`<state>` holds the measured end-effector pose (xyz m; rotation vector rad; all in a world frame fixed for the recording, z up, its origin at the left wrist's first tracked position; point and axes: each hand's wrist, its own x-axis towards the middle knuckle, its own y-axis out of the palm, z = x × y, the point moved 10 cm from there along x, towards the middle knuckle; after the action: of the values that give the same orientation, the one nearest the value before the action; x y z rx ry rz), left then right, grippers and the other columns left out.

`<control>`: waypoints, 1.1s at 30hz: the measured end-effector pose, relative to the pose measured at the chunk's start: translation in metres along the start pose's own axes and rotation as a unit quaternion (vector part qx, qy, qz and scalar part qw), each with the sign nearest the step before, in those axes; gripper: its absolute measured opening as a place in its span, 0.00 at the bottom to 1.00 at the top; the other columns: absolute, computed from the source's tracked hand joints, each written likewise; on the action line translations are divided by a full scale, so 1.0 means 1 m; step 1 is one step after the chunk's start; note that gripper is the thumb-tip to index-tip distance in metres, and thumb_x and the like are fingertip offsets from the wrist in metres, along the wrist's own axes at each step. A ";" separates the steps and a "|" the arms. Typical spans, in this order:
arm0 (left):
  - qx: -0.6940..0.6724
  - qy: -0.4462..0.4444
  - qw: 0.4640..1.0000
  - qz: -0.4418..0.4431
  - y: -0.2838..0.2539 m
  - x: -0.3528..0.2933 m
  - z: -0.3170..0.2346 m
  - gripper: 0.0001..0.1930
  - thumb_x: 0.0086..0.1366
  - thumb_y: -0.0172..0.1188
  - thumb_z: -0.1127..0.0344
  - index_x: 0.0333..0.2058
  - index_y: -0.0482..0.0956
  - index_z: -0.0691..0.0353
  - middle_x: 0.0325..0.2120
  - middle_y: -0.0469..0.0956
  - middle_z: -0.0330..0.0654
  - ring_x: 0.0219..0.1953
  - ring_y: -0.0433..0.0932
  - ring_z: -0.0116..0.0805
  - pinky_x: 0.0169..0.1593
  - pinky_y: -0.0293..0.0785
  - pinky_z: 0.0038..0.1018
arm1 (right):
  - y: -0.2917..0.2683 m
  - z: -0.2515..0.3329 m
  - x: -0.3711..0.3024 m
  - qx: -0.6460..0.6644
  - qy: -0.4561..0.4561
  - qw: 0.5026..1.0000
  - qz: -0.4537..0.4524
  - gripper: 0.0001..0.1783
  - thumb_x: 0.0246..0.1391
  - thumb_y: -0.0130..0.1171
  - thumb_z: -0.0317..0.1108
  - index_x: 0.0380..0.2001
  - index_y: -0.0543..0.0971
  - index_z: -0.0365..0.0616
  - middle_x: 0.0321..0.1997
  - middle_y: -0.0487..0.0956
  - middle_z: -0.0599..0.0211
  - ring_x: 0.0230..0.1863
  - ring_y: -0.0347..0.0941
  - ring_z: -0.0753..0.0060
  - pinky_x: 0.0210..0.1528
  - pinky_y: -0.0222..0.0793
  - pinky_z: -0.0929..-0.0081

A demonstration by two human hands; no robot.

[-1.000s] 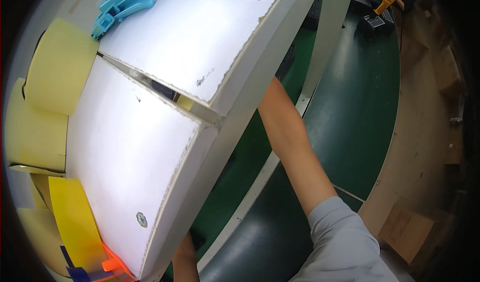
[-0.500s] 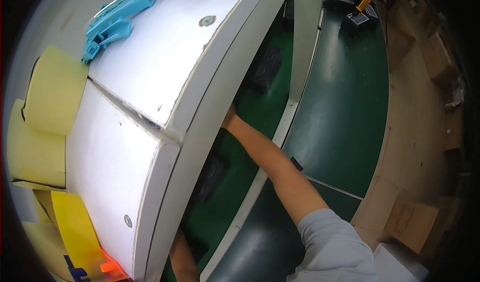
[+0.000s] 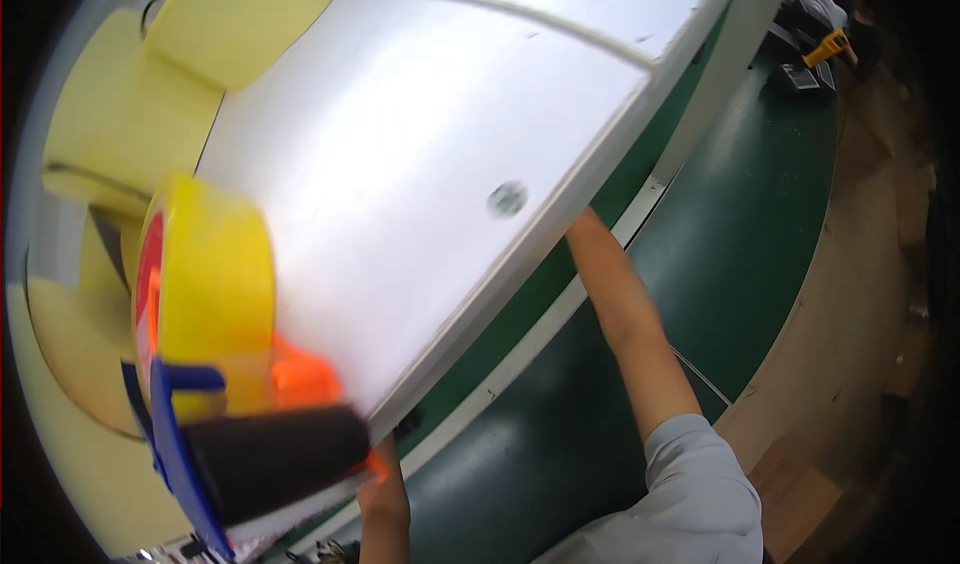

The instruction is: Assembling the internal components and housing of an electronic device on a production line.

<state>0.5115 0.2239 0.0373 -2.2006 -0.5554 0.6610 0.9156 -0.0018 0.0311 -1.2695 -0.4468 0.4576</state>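
Note:
My right forearm (image 3: 625, 314) reaches under the edge of a raised white shelf (image 3: 400, 154), which hides my right hand. My left forearm (image 3: 385, 514) comes up from the lower edge and goes under the same shelf beside the tape dispenser's handle. My left hand is hidden there too. Whatever either hand holds or touches does not show. On the shelf's near left end rests a tape dispenser with a blue frame (image 3: 180, 474), a black handle (image 3: 280, 454), an orange part (image 3: 305, 376) and a wide yellow tape roll (image 3: 225, 284). Below the shelf runs a green work surface (image 3: 520, 414).
Large pale yellow rolls (image 3: 120, 114) stand along the left side. A light upright post (image 3: 715, 74) joins the shelf frame at the upper right. Black boxes and a yellow handheld tool (image 3: 825, 48) lie at the far end. Brown cartons (image 3: 785, 494) stand on the floor at right.
The view has shifted toward the near left, bringing the whole tape dispenser into sight. The dark objects under the shelf are now mostly hidden. Both forearms still reach beneath it.

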 end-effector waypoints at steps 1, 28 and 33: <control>-0.055 -0.008 0.998 -0.024 -0.007 -0.040 -0.002 0.23 0.76 0.51 0.52 0.59 0.73 0.64 0.57 0.75 0.54 0.60 0.73 0.44 0.62 0.68 0.36 | -0.018 -0.001 -0.013 0.015 -0.017 0.999 -0.034 0.25 0.66 0.48 0.49 0.60 0.77 0.50 0.72 0.63 0.46 0.74 0.54 0.40 0.72 0.50 0.46; -0.003 -0.358 0.789 -0.500 -0.020 -0.695 0.366 0.17 0.63 0.58 0.68 0.50 0.76 0.63 0.54 0.73 0.56 0.60 0.68 0.58 0.63 0.60 0.53 | 0.052 0.679 -0.583 0.414 -0.438 0.757 0.251 0.17 0.68 0.51 0.41 0.44 0.82 0.39 0.48 0.81 0.52 0.50 0.78 0.50 0.55 0.72 0.62; 0.085 -0.360 0.824 -0.429 -0.001 -0.685 0.387 0.23 0.62 0.59 0.60 0.54 0.74 0.62 0.62 0.66 0.58 0.65 0.63 0.58 0.67 0.54 0.58 | 0.167 0.827 -0.455 0.102 -0.555 0.822 0.072 0.19 0.67 0.42 0.30 0.51 0.80 0.37 0.55 0.80 0.47 0.58 0.75 0.46 0.64 0.68 0.58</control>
<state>-0.2541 0.0427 0.0064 -1.2327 -1.6631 0.9504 0.0669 0.4426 0.0347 -0.7089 -1.2430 1.3513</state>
